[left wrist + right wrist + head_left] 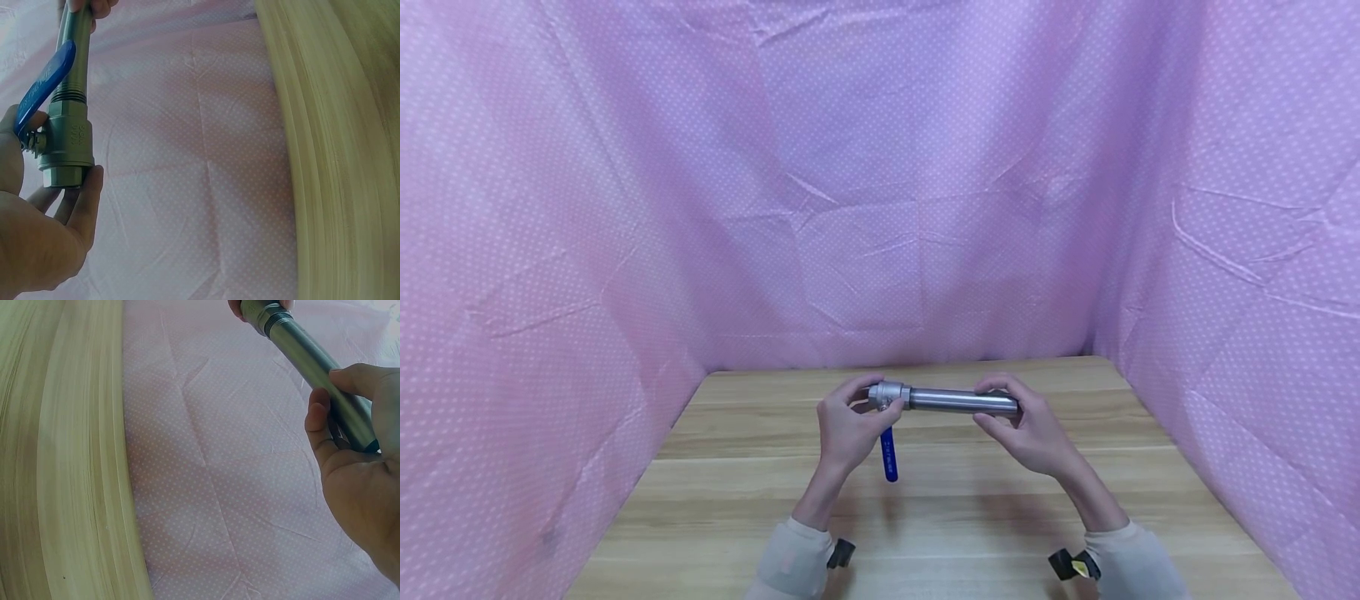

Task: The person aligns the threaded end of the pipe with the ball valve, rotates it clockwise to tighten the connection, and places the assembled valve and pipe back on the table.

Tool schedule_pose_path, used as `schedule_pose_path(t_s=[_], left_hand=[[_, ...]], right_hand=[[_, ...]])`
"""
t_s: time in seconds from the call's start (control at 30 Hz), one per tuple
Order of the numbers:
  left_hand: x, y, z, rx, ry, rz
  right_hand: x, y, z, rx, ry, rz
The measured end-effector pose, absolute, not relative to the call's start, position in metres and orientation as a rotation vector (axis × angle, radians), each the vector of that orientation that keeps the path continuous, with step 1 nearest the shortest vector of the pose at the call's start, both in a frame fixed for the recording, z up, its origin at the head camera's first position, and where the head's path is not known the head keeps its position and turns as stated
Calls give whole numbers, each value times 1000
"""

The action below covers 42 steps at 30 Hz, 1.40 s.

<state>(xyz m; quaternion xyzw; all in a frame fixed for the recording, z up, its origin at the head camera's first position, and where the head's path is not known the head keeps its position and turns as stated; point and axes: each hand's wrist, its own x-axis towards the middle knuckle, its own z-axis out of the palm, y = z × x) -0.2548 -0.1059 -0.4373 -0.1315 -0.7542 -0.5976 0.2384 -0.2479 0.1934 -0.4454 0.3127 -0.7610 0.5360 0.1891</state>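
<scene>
The left hand (847, 427) holds a metal valve (891, 392) between its thumb and fingers, the hand parted only as far as the valve body is thick. The right hand (1035, 431) has its thumb and curled fingers about the far end of a metal pipe (947, 401), parted to the pipe's width. Valve and pipe are joined end to end and held up above the table, between the two hands, lying nearly level across the head view.

A band of bare thread (69, 96) shows where the pipe enters the valve's hexagonal collar. From the valve's side a blue lever (889, 457) hangs toward the person; it carries lettering too small to read. In the left wrist view, raised marks also show on the valve body, and the fingertips touch its hexagonal outer end. In the right wrist view, the pipe's dark end lies close to the palm.

Behind the hands come the pale cuffs of a left sleeve (792, 560) and a right sleeve (1138, 562), with a small black device (841, 553) by the left one and another beside the right. Below is a wood-grain table (715, 500). Pink cloth (865, 208) with pale dots, creased in places, hangs behind the table and along both its sides.
</scene>
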Motion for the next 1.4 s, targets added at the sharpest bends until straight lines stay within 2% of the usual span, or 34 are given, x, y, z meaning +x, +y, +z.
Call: schedule_pose_path(t_s=[0.33, 0.7, 1.17, 1.4], left_hand=[[-255, -106, -438, -358, -2069, -1643], [-255, -105, -437, -350, -2064, -1644], [-254, -106, -437, -346, -2062, -1657], [-254, -106, -437, -341, -2062, -1654]], right_hand=[[-249, 196, -445, 806, -2206, 1506], [-250, 197, -448, 926, -2157, 1551], [-248, 197, -445, 818, -2222, 1597], [-248, 197, -445, 858, -2223, 1597]])
